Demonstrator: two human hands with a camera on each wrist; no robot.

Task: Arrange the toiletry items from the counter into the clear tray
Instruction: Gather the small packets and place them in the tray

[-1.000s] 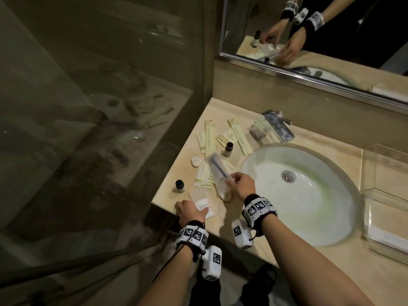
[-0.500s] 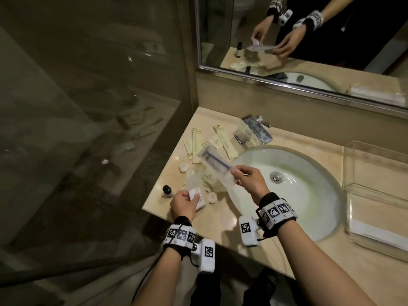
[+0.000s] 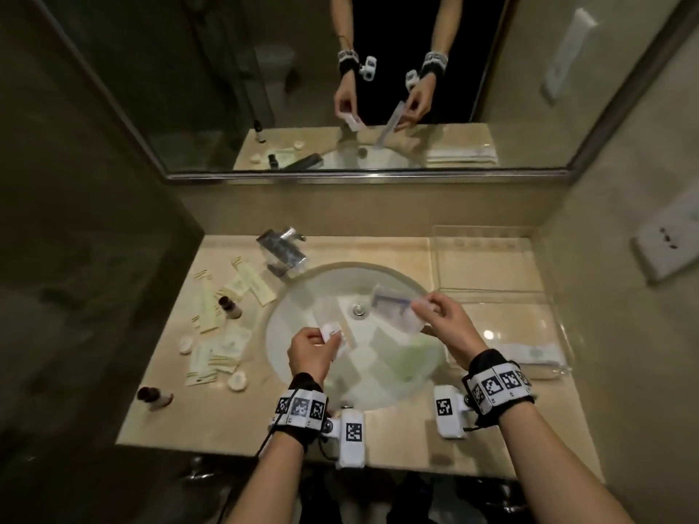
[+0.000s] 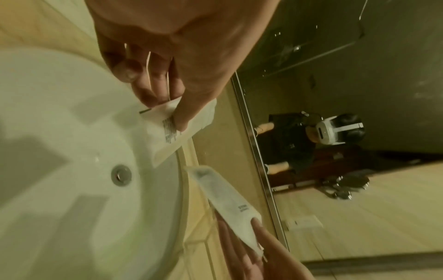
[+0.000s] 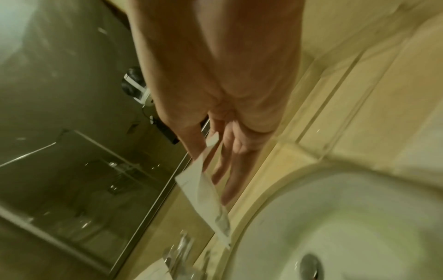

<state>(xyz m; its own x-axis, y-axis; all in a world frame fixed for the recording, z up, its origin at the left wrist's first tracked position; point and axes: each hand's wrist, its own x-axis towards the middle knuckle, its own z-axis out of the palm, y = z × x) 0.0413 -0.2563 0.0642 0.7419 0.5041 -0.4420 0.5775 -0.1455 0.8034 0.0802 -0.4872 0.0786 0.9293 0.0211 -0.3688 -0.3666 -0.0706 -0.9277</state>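
My left hand [image 3: 316, 344] hangs over the sink basin and pinches a small clear sachet [image 3: 332, 330] with a white label, seen close in the left wrist view as the sachet [image 4: 172, 130]. My right hand [image 3: 440, 315] is over the basin's right side and pinches a long clear toothbrush packet [image 3: 395, 310], whose far end sticks out leftward; the packet [image 5: 208, 200] shows edge-on in the right wrist view. The clear tray [image 3: 491, 289] stands on the counter right of the sink, with a flat white packet [image 3: 529, 351] in its near part.
Several cream sachets [image 3: 223, 349], two dark-capped small bottles [image 3: 229, 307] [image 3: 155, 397] and round white caps [image 3: 237, 380] lie on the counter left of the sink [image 3: 302, 357]. The chrome tap [image 3: 281, 251] stands behind the basin. A mirror [image 3: 340, 88] hangs above, and walls close both sides.
Both hands have lifted their packets off the left counter and carried them rightward over the basin. The head view has swung right, so the tray lies closer to my right hand.
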